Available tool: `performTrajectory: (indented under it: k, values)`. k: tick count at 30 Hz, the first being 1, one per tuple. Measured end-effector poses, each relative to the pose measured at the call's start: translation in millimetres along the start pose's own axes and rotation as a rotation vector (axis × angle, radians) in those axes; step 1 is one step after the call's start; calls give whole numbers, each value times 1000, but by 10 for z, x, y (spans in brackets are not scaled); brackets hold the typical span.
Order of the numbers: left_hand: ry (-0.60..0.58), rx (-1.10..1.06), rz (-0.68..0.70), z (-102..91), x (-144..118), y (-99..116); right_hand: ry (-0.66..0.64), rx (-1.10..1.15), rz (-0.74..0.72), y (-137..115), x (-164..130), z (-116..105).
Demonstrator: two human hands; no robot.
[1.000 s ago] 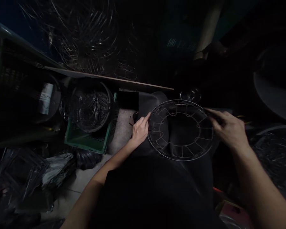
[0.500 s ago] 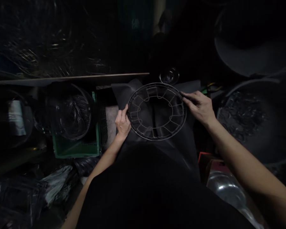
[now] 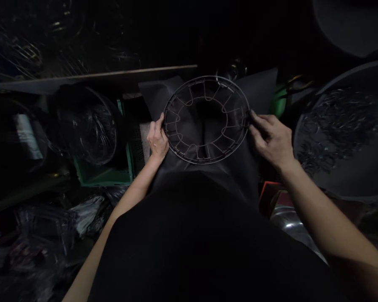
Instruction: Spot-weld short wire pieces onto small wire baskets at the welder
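Note:
A round wire frame lies over my lap in the middle of the head view. It has a double outer ring, a smaller inner ring and bent wire loops between them. My left hand is closed on its left edge, with the thumb and fingers at the rim. At the right edge my right hand pinches the rim between thumb and fingers; any small piece in that pinch is too dark to make out. Beneath the frame a dark apron spreads over my legs.
On the right stands a large round tub with many small dark metal pieces. To the left are a green crate and a round container of wires. A board edge crosses beyond. A shiny metal bowl sits lower right.
The whole view has shifted, so the wire frame and both hands appear higher. My right hand has slid slightly down along the rim. Both hands keep hold of the frame.

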State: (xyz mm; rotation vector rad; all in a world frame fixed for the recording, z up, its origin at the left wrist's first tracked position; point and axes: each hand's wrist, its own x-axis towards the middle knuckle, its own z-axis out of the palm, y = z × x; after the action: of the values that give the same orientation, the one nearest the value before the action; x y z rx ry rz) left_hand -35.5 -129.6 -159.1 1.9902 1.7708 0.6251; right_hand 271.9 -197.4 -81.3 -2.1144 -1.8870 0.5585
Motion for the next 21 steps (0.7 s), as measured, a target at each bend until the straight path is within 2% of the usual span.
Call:
performTrajectory:
  k: [3,7,10,14,19,21]
  values:
    - [17,18,8,-20,15,-10,-16,70,-25,-20,-245,64]
    - [15,37,38,-54,54,13,-212,90,-96,-57,-403,116]
    - [22,29,46,-46,23,55,-181,37,-117,-81,-493,178]
    - [0,-8,23,-38,-63,93,-143,-37,3,-167,-632,258]
    - [-74,-120,-57,-37,-15,137,-186,-115,207,-244,-698,231]
    - [-70,-166,-82,-12,15,209,-201,-109,217,-246,-654,199]
